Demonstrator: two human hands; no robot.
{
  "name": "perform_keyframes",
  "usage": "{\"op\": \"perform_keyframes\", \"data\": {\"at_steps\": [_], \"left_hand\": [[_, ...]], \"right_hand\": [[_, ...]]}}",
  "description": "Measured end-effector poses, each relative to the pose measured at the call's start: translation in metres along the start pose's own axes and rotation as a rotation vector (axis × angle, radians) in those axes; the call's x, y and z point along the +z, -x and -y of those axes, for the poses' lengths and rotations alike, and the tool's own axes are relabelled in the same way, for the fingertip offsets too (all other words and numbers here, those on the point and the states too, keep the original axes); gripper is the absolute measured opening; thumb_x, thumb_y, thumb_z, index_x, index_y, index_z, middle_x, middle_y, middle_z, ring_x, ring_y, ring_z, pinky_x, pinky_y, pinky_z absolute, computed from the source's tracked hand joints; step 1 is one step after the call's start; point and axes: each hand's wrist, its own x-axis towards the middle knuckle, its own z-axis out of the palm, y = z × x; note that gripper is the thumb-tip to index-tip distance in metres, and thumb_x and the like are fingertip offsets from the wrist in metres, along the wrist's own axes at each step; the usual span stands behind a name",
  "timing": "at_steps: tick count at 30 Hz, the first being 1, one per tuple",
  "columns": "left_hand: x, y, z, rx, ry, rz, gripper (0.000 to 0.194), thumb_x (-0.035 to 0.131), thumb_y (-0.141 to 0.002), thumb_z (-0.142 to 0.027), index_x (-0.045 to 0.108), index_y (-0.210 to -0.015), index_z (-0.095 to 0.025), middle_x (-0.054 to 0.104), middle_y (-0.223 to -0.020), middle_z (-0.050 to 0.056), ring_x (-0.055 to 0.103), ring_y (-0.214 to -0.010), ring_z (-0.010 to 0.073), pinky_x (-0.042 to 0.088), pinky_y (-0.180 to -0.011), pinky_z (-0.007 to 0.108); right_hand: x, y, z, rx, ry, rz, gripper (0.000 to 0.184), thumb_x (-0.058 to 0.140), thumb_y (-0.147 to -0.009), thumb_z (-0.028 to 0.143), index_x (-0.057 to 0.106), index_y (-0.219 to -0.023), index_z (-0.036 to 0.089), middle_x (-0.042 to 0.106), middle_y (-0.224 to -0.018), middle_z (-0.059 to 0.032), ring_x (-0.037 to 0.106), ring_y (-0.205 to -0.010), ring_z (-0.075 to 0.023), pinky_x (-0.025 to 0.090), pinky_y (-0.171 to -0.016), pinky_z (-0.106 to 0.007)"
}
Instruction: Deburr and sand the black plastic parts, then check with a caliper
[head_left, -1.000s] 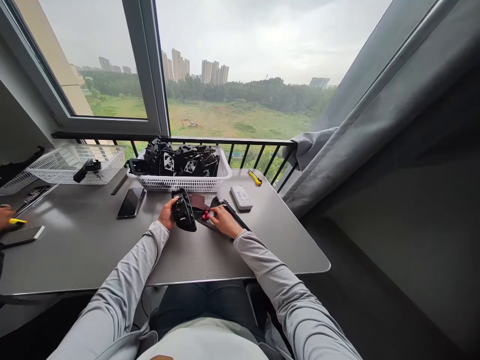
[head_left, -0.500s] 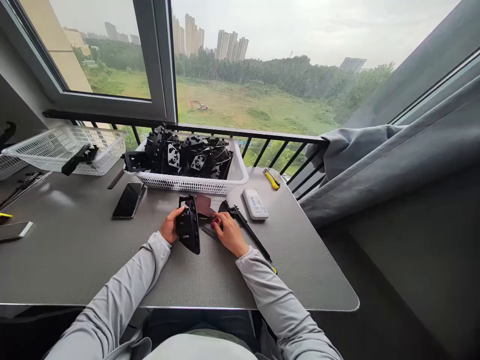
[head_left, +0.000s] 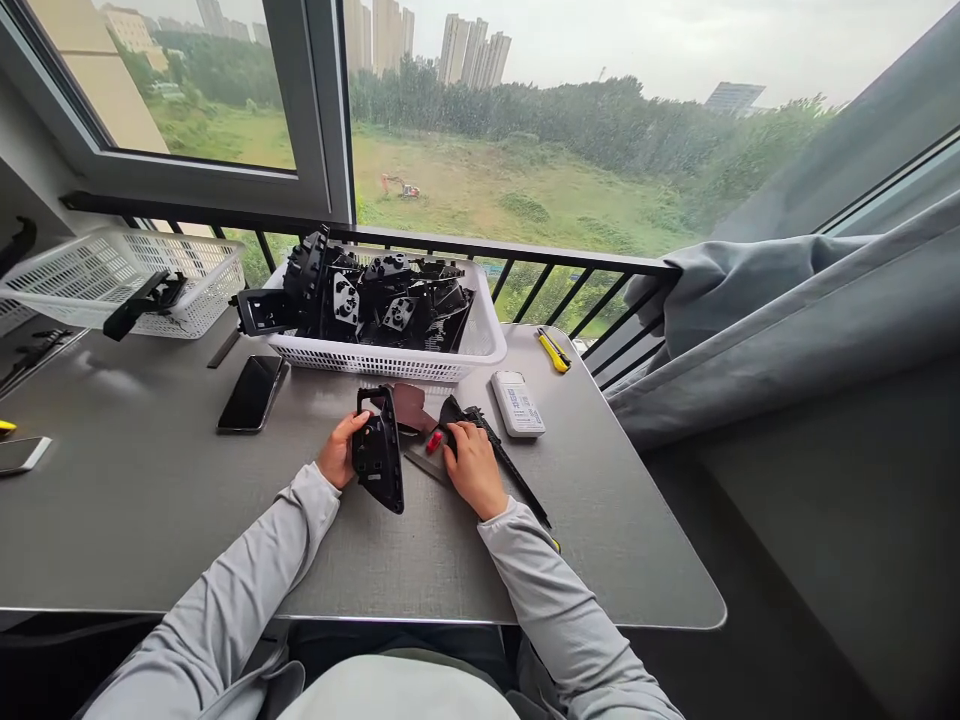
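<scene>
The big white basket (head_left: 491,325) sits at the back of the table (head_left: 615,540), and it is full of black parts (head_left: 390,305). One black part pokes out over its left side.

The left hand (head_left: 339,455) is in front of the big white basket, a bit left of its middle. Its grip is closed on the side of a black frame (head_left: 379,465). The frame is held up on end and leans a little. It has a big open hole at the top.

The right hand (head_left: 476,468) is in front of the same basket, more to the right, with its back facing up. Its fingers bend down over a long black piece (head_left: 517,475). I cannot tell if this grip is open or closed, since the hand hides the fingertips. The long black piece lies slanted on the table, in front of the basket's right side. A small red thing (head_left: 434,442) is right beside the right hand, on the side toward the frame.

A red-brown sheet (head_left: 409,408) lies just in front of the big white basket, behind the frame. A black phone (head_left: 253,394) lies in front of the basket's left end. A white box (head_left: 518,404) is near its front right corner, and a yellow cutter (head_left: 553,351) is off to its right. To its left is another white basket (head_left: 214,258) with a black piece (head_left: 146,303) in it.
</scene>
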Motion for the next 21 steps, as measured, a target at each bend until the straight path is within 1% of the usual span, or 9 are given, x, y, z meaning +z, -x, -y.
{"op": "perform_keyframes", "data": {"at_steps": [5, 8, 12, 17, 21], "left_hand": [[0.000, -0.001, 0.001, 0.024, -0.016, 0.011, 0.018, 0.076, -0.069, -0.025, 0.064, -0.079, -0.015, 0.065, -0.063, -0.001, 0.060, -0.053, 0.0118, 0.048, -0.050, 0.023], [-0.001, 0.000, 0.003, 0.045, -0.031, 0.017, 0.025, 0.080, -0.065, -0.026, 0.064, -0.082, -0.015, 0.065, -0.065, -0.002, 0.061, -0.056, 0.0114, 0.048, -0.051, 0.022], [-0.002, 0.000, 0.003, 0.055, -0.051, 0.017, 0.031, 0.082, -0.063, -0.029, 0.064, -0.083, -0.015, 0.065, -0.066, -0.002, 0.061, -0.057, 0.0115, 0.048, -0.052, 0.022], [-0.002, 0.000, 0.003, 0.051, -0.068, 0.013, 0.031, 0.082, -0.063, -0.029, 0.063, -0.084, -0.015, 0.064, -0.065, -0.002, 0.062, -0.057, 0.0124, 0.048, -0.051, 0.022], [-0.002, 0.000, 0.003, 0.056, -0.074, 0.018, 0.032, 0.082, -0.062, -0.029, 0.063, -0.084, -0.015, 0.066, -0.067, -0.001, 0.062, -0.058, 0.0128, 0.049, -0.051, 0.022]], "right_hand": [[0.004, 0.003, -0.003, 0.023, 0.030, -0.008, 0.039, 0.053, -0.088, 0.017, 0.057, -0.126, 0.015, 0.059, -0.120, -0.0171, 0.051, -0.111, -0.0318, 0.045, -0.091, -0.045], [0.012, 0.003, -0.008, 0.002, -0.047, -0.062, 0.045, 0.050, -0.085, 0.012, 0.054, -0.130, 0.014, 0.057, -0.118, -0.0169, 0.052, -0.108, -0.0314, 0.045, -0.095, -0.048], [0.020, 0.001, -0.016, -0.041, -0.175, -0.139, 0.051, 0.043, -0.081, 0.002, 0.054, -0.129, 0.013, 0.054, -0.119, -0.0173, 0.054, -0.106, -0.0291, 0.046, -0.098, -0.048], [0.015, 0.000, -0.013, -0.056, -0.185, -0.157, 0.044, 0.042, -0.082, 0.002, 0.062, -0.119, 0.016, 0.060, -0.112, -0.0158, 0.055, -0.102, -0.0291, 0.047, -0.096, -0.049], [0.006, 0.000, -0.004, -0.101, -0.195, -0.203, 0.036, 0.045, -0.086, 0.010, 0.064, -0.116, 0.016, 0.062, -0.114, -0.0159, 0.055, -0.105, -0.0303, 0.046, -0.096, -0.051]]}}
